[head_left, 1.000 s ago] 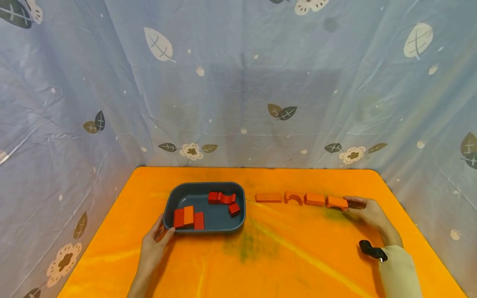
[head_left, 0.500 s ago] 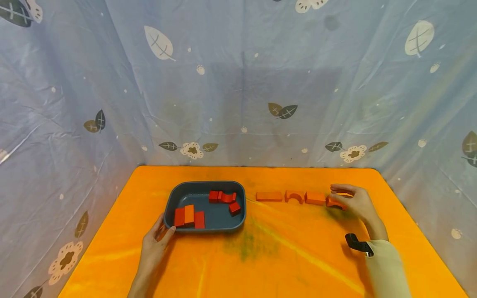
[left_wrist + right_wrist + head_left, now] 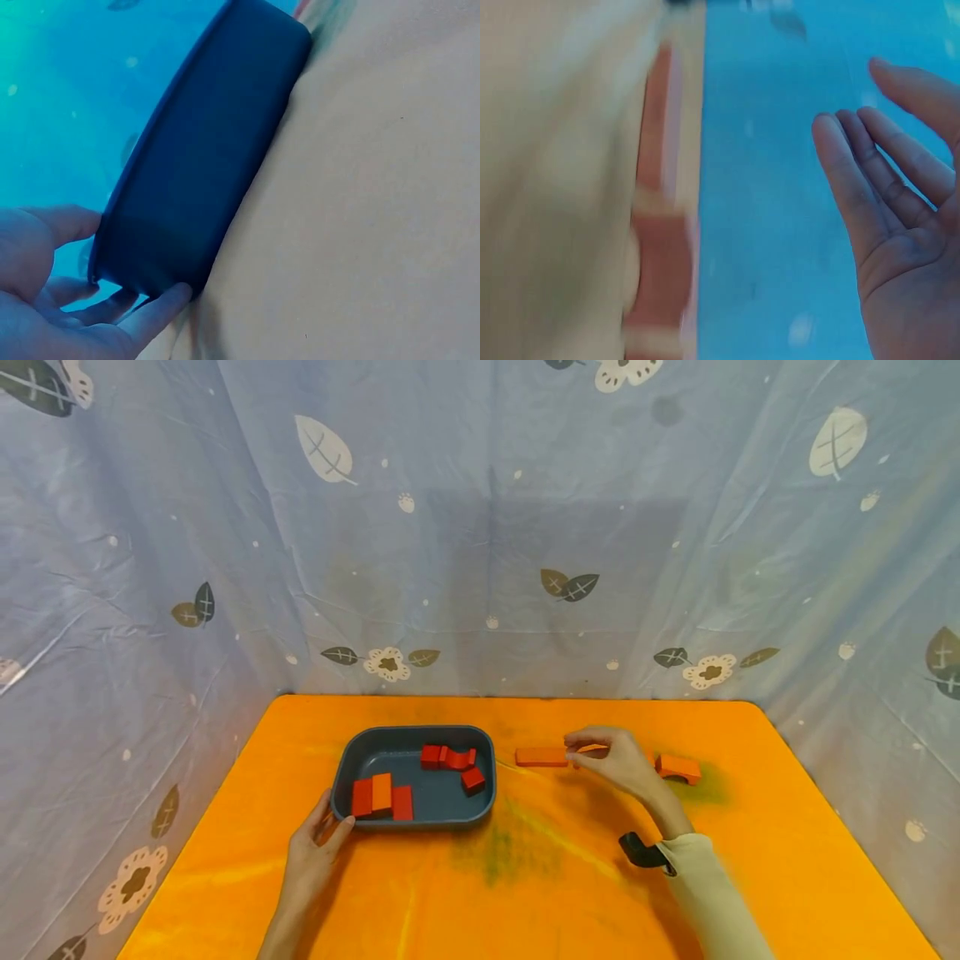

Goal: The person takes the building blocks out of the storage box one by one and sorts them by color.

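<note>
In the head view my left hand grips the near left corner of a dark blue-grey tray; the left wrist view shows thumb and fingers around its end. Inside lie several red blocks and an orange block. My right hand hovers over a row of orange blocks, its thumb and fingers apart with nothing between them in the right wrist view. A long block lies left of its fingertips, and an arch block lies to its right. An arch block beneath it is mostly hidden in the head view.
A yellow-orange cloth covers the table. Pale blue curtains with leaf and flower prints stand at the back and both sides. A black strap piece sticks out from the right wrist beside the light sleeve.
My right hand has moved left along the row from the rightmost arch block to near the long block. The left hand and the tray have stayed in place.
</note>
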A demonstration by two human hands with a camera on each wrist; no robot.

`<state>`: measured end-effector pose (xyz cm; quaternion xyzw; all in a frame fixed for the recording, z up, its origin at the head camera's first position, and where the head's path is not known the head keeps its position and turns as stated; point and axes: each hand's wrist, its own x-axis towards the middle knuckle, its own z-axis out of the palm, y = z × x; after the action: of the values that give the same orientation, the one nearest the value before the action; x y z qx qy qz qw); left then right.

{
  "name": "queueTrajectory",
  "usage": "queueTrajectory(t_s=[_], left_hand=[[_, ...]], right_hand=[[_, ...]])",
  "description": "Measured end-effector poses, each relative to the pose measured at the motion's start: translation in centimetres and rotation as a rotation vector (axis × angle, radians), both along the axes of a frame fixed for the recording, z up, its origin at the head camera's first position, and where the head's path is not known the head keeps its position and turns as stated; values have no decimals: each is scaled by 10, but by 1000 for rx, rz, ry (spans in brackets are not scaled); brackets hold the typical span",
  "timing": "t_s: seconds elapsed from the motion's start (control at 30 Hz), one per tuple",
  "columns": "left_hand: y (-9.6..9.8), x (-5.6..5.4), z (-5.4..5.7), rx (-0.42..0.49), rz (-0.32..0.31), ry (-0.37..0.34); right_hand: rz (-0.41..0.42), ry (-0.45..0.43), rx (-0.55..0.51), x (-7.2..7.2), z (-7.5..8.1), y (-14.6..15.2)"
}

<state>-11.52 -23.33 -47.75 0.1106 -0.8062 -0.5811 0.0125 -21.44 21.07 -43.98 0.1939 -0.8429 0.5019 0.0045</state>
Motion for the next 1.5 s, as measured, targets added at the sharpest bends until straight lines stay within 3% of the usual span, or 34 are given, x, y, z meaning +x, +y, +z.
queueTrajectory(t_s=[0.1,0.37,0.53,0.73,0.87,1.0,1.3,1.5], left_hand=[[0,0,0,5,-4,-9],[0,-1,-3,7,1,-4],[0,-2,-4,7,-13,-3],[1,-3,-2,-1,-16,-6],[1,-3,0,-11,-25,4],[-1,-3,0,-15,-33,9],[-1,-2,-2,-9,-47,28],[-3,1,-2,-12,-29,31]], right_hand=[[100,-2,-32,1,2,-33],[268,39,-10,10,2,-117],[306,28,41,19,-3,-162],[260,40,188,17,-6,-204],[244,33,222,14,-7,-225],[236,85,281,14,-8,-246],[-8,251,586,26,-17,-283],[-93,294,560,27,-22,-290]])
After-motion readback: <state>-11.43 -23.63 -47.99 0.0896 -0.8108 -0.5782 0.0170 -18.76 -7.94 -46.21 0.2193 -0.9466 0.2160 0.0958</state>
